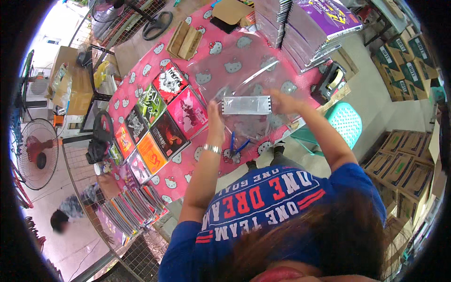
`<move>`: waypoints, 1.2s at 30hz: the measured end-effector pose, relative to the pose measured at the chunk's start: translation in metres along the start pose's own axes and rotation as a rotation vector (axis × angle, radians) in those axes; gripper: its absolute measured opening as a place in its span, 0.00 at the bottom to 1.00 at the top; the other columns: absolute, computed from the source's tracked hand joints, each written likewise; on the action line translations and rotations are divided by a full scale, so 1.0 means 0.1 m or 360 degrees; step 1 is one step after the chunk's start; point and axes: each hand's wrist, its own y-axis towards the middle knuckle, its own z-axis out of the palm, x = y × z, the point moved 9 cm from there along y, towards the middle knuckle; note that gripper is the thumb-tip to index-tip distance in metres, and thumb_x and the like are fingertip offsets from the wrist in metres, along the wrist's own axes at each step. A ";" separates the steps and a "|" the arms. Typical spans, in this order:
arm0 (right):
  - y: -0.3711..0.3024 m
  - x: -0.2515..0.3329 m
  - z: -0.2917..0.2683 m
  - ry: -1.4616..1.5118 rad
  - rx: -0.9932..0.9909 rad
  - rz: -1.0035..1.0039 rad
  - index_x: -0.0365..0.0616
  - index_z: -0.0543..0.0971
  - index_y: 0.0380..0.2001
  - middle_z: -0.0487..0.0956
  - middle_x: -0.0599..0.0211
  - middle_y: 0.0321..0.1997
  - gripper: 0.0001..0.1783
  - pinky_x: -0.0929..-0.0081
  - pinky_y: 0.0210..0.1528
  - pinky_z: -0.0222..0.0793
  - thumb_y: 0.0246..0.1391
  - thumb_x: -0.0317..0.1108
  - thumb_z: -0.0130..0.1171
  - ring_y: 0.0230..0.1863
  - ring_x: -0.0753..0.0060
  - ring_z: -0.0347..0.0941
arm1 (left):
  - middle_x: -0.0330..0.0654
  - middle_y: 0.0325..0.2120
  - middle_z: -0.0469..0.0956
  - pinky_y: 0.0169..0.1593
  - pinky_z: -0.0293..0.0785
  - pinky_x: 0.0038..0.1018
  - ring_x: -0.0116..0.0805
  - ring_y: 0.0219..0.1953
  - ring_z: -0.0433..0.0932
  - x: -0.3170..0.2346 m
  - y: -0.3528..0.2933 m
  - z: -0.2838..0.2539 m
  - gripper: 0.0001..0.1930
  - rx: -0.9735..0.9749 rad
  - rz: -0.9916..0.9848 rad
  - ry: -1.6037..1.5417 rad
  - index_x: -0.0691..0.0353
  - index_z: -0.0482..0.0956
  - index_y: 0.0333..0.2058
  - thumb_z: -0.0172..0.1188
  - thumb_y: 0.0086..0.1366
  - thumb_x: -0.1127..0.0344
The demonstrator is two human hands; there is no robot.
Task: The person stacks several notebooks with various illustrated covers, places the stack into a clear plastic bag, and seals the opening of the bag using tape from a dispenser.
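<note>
Between my hands stands a small stack of spiral notebooks (246, 105), its pale page edges facing up and black coil loops showing at both ends. My left hand (215, 117) presses against its left end, and my right hand (283, 101), slightly blurred, grips the right end. Beneath and beyond the stack spreads a large clear plastic bag (221, 70) on the pink cartoon-print tablecloth (191, 176). Blue-handled pliers (238, 144) lie close to the table's near edge. Left of my left hand, several notebooks with bright covers (164, 136) are laid out in rows.
Tall piles of spiral notebooks (305, 37) stand at the back right, beside a black tape dispenser (331, 82). An opened small carton (184, 41) lies at the back. More notebooks (131, 209) line the left edge. A turquoise stool (345, 124) and stacked cartons (399, 164) are to the right.
</note>
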 end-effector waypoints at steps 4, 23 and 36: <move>-0.22 0.67 -0.08 0.0525 -0.0200 0.0340 0.40 0.70 0.52 0.76 0.54 0.45 0.38 0.68 0.52 0.66 0.35 0.39 0.72 0.47 0.61 0.73 | 0.45 0.62 0.57 0.64 0.45 0.35 0.36 0.63 0.54 0.20 0.01 -0.07 0.48 -0.0220 -0.0210 -0.0296 0.55 0.53 0.65 0.36 0.57 0.23; -0.76 -0.99 -3.91 0.0788 -0.2445 0.1123 0.22 0.76 0.42 0.79 0.50 0.44 0.42 0.66 0.47 0.69 0.46 0.61 0.61 0.46 0.61 0.76 | 0.46 0.51 0.72 0.55 0.70 0.29 0.35 0.52 0.73 -2.27 -2.49 -3.24 0.19 -0.1190 0.0916 0.0437 0.69 0.70 0.51 0.50 0.66 0.64; 0.70 2.12 -0.98 -0.0583 -0.1793 -0.0389 0.29 0.67 0.53 0.66 0.46 0.58 0.28 0.61 0.60 0.56 0.54 0.37 0.58 0.52 0.52 0.65 | 0.53 0.27 0.80 0.26 0.75 0.45 0.50 0.28 0.81 -2.81 -4.52 -6.42 0.21 -0.1916 -0.0220 0.3501 0.54 0.78 0.37 0.38 0.68 0.49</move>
